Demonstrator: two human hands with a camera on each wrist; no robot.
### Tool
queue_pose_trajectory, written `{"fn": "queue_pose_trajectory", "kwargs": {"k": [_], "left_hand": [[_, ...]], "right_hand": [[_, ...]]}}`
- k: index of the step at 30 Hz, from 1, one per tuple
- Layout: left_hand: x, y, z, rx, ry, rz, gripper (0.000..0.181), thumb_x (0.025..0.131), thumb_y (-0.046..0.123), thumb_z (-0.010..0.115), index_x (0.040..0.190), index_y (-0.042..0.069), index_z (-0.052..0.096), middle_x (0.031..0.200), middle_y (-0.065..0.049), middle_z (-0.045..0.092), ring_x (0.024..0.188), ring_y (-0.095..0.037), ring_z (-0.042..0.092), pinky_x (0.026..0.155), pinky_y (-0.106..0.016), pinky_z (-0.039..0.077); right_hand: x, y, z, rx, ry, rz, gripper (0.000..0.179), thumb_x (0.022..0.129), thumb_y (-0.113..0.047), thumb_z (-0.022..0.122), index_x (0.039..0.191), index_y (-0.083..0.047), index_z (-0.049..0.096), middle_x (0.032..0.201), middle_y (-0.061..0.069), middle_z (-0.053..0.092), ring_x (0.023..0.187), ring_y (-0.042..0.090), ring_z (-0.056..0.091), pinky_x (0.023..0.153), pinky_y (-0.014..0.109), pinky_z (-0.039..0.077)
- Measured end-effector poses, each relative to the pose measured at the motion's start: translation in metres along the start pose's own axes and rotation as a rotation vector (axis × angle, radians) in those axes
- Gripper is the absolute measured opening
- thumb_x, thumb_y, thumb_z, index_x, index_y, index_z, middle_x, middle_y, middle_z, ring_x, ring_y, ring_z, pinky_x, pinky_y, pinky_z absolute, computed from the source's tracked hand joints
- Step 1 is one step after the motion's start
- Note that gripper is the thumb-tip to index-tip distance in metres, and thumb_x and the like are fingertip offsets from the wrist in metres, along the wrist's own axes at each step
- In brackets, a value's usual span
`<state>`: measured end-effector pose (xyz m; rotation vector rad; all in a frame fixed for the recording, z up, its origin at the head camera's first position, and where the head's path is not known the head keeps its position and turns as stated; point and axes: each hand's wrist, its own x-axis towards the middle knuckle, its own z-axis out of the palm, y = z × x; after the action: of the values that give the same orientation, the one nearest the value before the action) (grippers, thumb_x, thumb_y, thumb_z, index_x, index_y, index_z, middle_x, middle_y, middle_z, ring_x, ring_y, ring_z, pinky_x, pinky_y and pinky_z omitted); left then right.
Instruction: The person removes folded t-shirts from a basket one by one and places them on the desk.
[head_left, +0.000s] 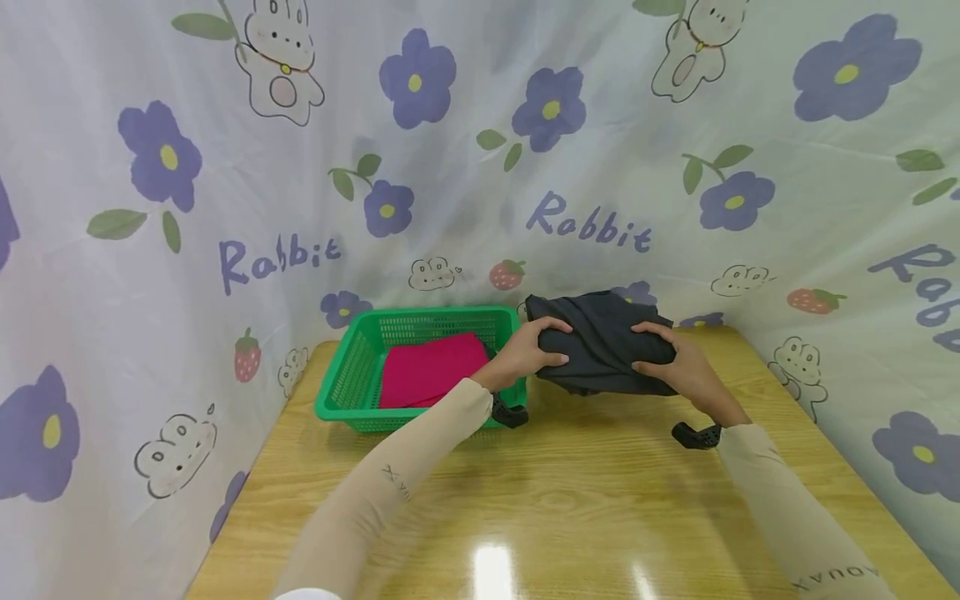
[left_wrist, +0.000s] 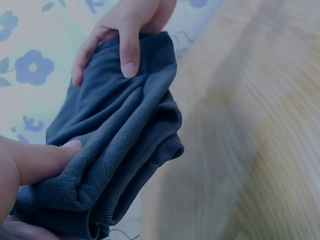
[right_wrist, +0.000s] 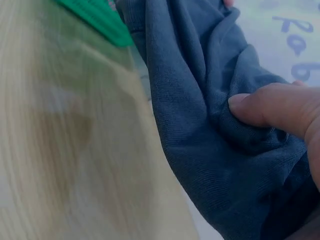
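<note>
Two hands grip a folded dark cloth beside a green basket

A person's left hand (head_left: 523, 352) and right hand (head_left: 686, 371) hold a dark blue-grey cloth (head_left: 603, 346) between them, one at each side. Both hands are grasping it: each thumb presses into the fabric, with fingers curled round it. The cloth is raised above the wood-grain tabletop (head_left: 585, 483), close to its far edge and right of the middle. It is tilted and creased, and the left wrist view shows several layers stacked together, with fine ribbing along the folds.

Just to the left, near the far left corner of the tabletop, stands a green plastic basket (head_left: 360, 413) with slotted walls. Inside it lies a bright crimson cloth (head_left: 431, 367), folded flat. The left forearm reaches across the basket's near right corner as seen from the head, partly hiding it.

The person wears cream sleeves (head_left: 420, 450) with dark lettering, and a black device (head_left: 510, 412) sits at each wrist. Light reflects in bright patches near the tabletop's near edge. Beyond its left, far and right edges hangs a pale curtain (head_left: 465, 183) printed with purple flowers, strawberries, outlined rabbits and the word "Rabbit".
</note>
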<state>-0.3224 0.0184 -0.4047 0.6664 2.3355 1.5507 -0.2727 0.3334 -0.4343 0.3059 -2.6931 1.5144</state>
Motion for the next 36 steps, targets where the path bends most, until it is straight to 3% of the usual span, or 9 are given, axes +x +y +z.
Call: {"fn": "queue_pose_trajectory", "kwargs": {"k": [13, 26, 36], "left_hand": [[0.025, 0.007, 0.035, -0.001, -0.039, -0.007, 0.045, 0.093, 0.008, 0.079, 0.133, 0.024, 0.066, 0.154, -0.007, 0.045, 0.126, -0.026, 0.056, 0.092, -0.037, 0.053], [0.038, 0.005, 0.07, 0.009, -0.042, 0.005, 0.046, 0.091, 0.003, 0.078, 0.132, 0.02, 0.067, 0.154, -0.007, 0.046, 0.123, -0.024, 0.058, 0.088, -0.033, 0.054], [0.047, -0.001, 0.091, 0.053, -0.036, -0.004, 0.044, 0.092, 0.006, 0.078, 0.131, 0.023, 0.066, 0.153, -0.005, 0.048, 0.126, -0.025, 0.057, 0.092, -0.035, 0.053]], "right_hand": [[-0.015, 0.03, -0.02, -0.033, 0.044, 0.024, 0.073, 0.091, -0.035, 0.082, 0.154, -0.029, 0.047, 0.168, 0.015, 0.019, 0.147, 0.052, 0.027, 0.108, 0.069, 0.036], [-0.027, 0.049, -0.037, -0.056, 0.052, 0.087, 0.075, 0.091, -0.033, 0.082, 0.156, -0.026, 0.046, 0.168, 0.022, 0.016, 0.147, 0.054, 0.024, 0.108, 0.071, 0.032], [-0.029, 0.073, -0.046, -0.073, 0.061, 0.12, 0.073, 0.091, -0.035, 0.082, 0.155, -0.028, 0.046, 0.168, 0.023, 0.015, 0.147, 0.054, 0.024, 0.108, 0.071, 0.033]]}}
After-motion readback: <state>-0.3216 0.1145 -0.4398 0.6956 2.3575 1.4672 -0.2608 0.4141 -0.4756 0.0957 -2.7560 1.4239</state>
